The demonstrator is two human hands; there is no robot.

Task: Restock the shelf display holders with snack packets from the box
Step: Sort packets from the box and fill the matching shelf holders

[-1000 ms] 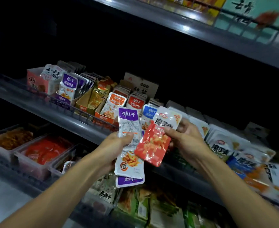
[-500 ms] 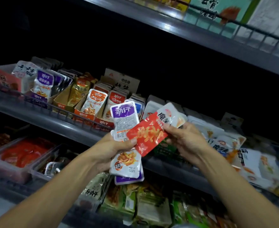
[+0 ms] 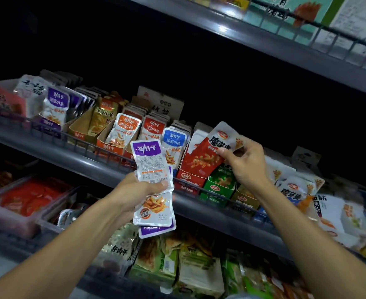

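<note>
The right hand (image 3: 245, 167) pinched a red packet (image 3: 208, 154) by its upper white end, thumb on the front and curled fingers behind. The left hand (image 3: 134, 192) gripped a small stack of purple packets (image 3: 154, 184) around the middle, with the thumb across the front one. The stack stood nearly upright, and its purple top pointed up toward the shelf. The red packet was tilted: its long axis ran from the upper right, at the hand, down to the lower left, and its lower end was at the mouth of the red holder (image 3: 189, 179) on the middle shelf (image 3: 74, 160). I could not tell whether the lower end was already inside the holder or just in front of it. The holder lay directly below and a little left of the right hand, so this hand was the nearer one; the left hand was lower and in front of the shelf rail. In my judgement, the coming move needed the packet to be turned more upright and pushed down along its long axis into this holder. A green holder (image 3: 217, 186) stood just beside it on the right, and a blue packet (image 3: 173, 143) just beside it on the left. The purple holder (image 3: 48, 126) was far to the left, well apart from the stack. No box was in view.
</note>
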